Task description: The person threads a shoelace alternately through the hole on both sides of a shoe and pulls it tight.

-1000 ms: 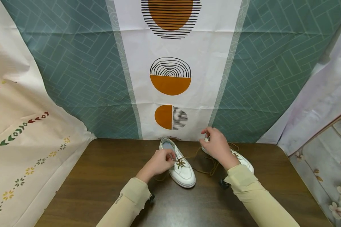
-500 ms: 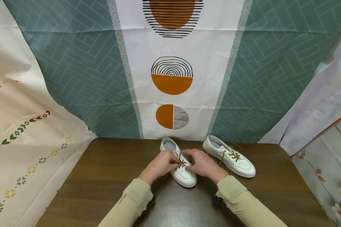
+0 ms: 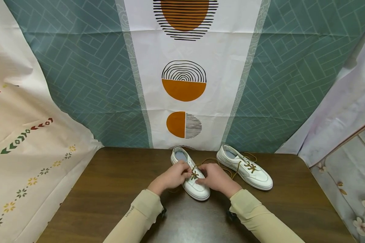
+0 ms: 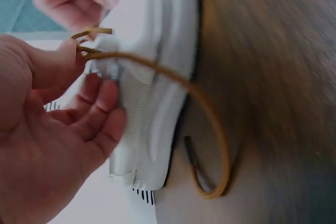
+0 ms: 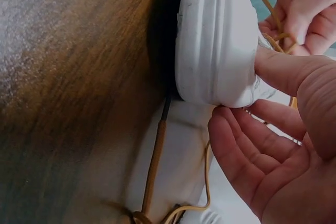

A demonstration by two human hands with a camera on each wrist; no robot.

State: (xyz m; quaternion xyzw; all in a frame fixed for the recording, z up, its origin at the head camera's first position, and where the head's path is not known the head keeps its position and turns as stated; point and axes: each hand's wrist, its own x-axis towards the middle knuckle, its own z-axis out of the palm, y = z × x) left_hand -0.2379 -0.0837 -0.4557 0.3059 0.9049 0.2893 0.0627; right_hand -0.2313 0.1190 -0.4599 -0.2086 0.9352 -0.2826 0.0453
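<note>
A white lace-up shoe [image 3: 199, 193] stands at the table's middle, toe toward me, with a brown shoelace [image 3: 194, 174] crossed over its front. My left hand [image 3: 174, 177] is at its left side; in the left wrist view this hand [image 4: 58, 124] pinches the shoelace [image 4: 210, 114] by the eyelets, and a free end curves down past the sole. From the right, my right hand [image 3: 216, 176] holds the shoe. In the right wrist view its thumb lies on top of the shoe [image 5: 215, 40] and the fingers [image 5: 236, 145] touch the side. The palm hides part of the upper.
A second white shoe [image 3: 246, 170], laced in brown, stands to the right. Loose lace [image 3: 228, 171] lies between the shoes. Behind the brown table [image 3: 115, 189] hangs a patterned cloth [image 3: 106, 111], with more fabric at both sides.
My right hand has come left and down from over the second shoe, where a lace stretched toward it, onto the middle shoe. My left hand stays by the laces, shifting slightly.
</note>
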